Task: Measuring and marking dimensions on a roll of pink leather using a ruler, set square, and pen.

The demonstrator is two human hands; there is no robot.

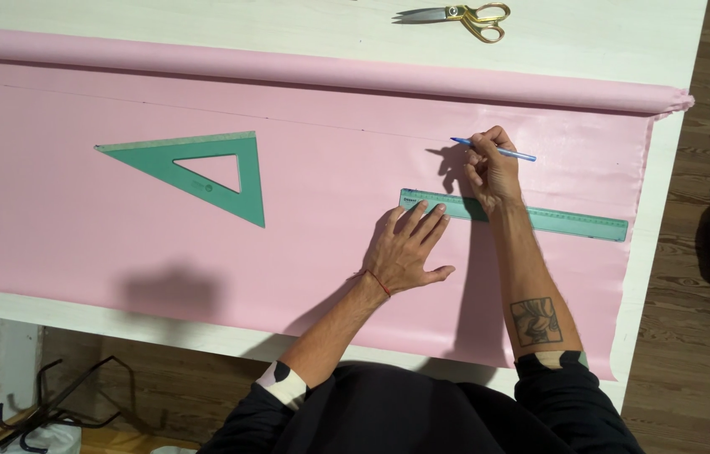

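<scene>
Pressing spread left-hand fingers [405,250] on the long green plastic ruler [513,215] lying across pink paper [120,235], the right hand [489,171] pinches a blue pen [494,150] just above it (light pressure could let it slip, skewing the line).

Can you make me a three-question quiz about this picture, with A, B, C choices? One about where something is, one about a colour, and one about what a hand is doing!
1. Where are the scissors?
A. on the white table above the pink sheet
B. on the floor
C. under the ruler

2. What colour is the triangle?
A. yellow
B. green
C. red

3. What is the left hand doing?
A. holding the scissors
B. hanging off the table
C. pressing flat on the ruler

Answers: 1 A, they lie on bare table past the roll. 2 B, it matches the ruler. 3 C, its fingers lie on the ruler's end while the right hand holds the pen.
</scene>
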